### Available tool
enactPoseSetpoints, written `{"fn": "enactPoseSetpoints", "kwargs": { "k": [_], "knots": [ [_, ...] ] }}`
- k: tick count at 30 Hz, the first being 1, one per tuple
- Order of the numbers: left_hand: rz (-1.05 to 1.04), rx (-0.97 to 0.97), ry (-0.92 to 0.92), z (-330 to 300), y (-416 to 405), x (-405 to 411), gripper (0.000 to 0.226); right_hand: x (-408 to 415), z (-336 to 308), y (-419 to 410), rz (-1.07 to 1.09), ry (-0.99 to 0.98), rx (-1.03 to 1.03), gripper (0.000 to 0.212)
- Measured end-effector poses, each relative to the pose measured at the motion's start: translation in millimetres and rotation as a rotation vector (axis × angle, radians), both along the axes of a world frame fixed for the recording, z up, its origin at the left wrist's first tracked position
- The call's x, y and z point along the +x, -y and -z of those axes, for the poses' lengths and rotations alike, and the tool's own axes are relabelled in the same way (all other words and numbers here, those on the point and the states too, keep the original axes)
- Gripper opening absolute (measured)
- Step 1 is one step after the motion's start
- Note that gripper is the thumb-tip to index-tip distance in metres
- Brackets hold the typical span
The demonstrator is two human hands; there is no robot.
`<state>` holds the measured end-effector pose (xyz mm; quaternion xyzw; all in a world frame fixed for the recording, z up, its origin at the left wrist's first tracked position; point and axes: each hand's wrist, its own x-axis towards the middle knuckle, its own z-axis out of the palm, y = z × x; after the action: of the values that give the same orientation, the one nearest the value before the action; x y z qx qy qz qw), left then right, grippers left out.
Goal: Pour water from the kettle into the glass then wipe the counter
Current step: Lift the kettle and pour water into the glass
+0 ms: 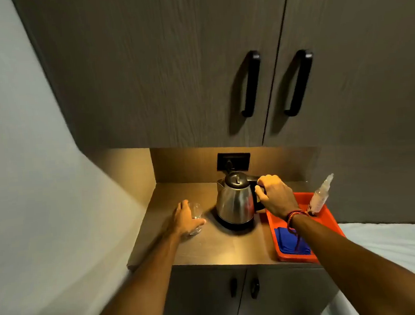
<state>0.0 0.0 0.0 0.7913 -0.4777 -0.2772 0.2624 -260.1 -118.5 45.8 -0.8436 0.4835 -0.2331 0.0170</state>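
Observation:
A steel kettle (235,202) with a black lid stands on its black base in the middle of the small wooden counter (216,246). My right hand (275,194) is wrapped around the kettle's black handle on its right side. Left of the kettle stands a clear glass (197,207), upright on the counter. My left hand (186,217) grips the glass from the left. A folded blue cloth (291,244) lies in the near end of a red tray (330,218) at the counter's right edge.
A clear spray bottle (321,195) leans in the tray's far end. A black wall socket (233,160) sits behind the kettle. Upper cabinet doors with black handles (251,84) hang overhead. A wall bounds the left side; a white bed (394,244) lies right.

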Motion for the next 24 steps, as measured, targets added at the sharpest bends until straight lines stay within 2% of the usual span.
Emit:
{"fn": "enactPoseSetpoints", "kwargs": {
  "k": [3,7,11,15,18,21,24],
  "knots": [
    [-0.126,0.015,-0.153,28.9,21.0,14.8,0.105,9.2,13.8,31.0,0.113,0.122,-0.001,0.016],
    [-0.257,-0.063,-0.349,55.8,35.3,16.2,0.097,19.6,25.8,55.0,0.194,0.257,0.108,0.016],
    [-0.353,-0.138,-0.437,78.8,50.8,18.8,0.087,28.9,37.8,85.3,0.253,0.372,0.225,0.025],
    [-0.394,-0.220,-0.422,95.6,52.9,20.1,0.079,33.3,50.2,104.7,0.323,0.482,0.356,0.044],
    [-0.424,-0.262,-0.412,98.9,51.1,20.4,0.075,36.1,63.2,109.9,0.366,0.582,0.452,0.050],
    [-0.461,-0.288,-0.384,94.5,50.0,22.5,0.075,47.4,66.2,107.2,0.446,0.661,0.412,0.053],
    [-0.457,-0.316,-0.331,92.0,49.9,27.8,0.077,61.4,55.3,103.2,0.439,0.643,0.323,0.057]
  ]
}}
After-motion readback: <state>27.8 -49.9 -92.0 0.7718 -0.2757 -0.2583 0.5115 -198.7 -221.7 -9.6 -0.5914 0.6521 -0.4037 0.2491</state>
